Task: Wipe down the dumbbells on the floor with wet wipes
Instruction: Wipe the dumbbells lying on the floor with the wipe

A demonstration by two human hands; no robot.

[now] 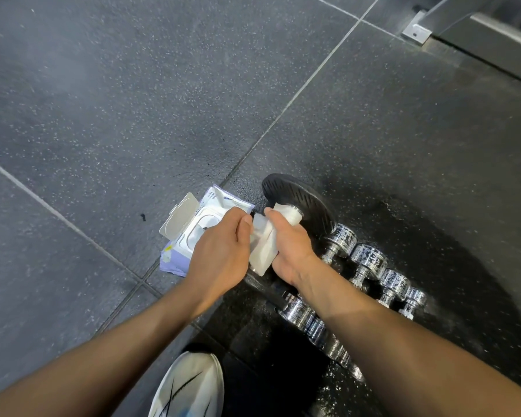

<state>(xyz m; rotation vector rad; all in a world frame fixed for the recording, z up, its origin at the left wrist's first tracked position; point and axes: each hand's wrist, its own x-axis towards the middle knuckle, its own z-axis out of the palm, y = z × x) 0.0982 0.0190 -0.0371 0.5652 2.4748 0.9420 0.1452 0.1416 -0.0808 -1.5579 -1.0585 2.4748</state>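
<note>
Down on the gym floor (103,100) it's all dark rubber tiles with pale speckles and thin light seams between them. Starting at the left, the wet wipes pack (175,260) lies flat right by the corner where the tile seams cross, with its flip lid (179,218) standing open.

The left hand (220,248) is partly over the pack. Its fingers are curled and it seems to be pinching the left edge of the wet wipe (263,251), though I can't see the fingertips all that well. The right hand (289,248) is just beside it, closed around the same wipe, which is wrapped over the handle of the big dumbbell. That one's black plate (298,197) stands on edge at the far end, just past the knuckles.

Right of that, a row of small chrome dumbbells (369,257) sits side by side, touching or nearly so, running toward the near right. The tile under them looks darker and glossier than the rest. Might be wet, hard to say.

Near the bottom edge, between the forearms, there's the toe of a white sneaker (190,386) with black lines on it. Way off in the far right corner, a grey metal machine base (494,28) meets the floor, with a small bolted bracket (417,31) at its foot.
</note>
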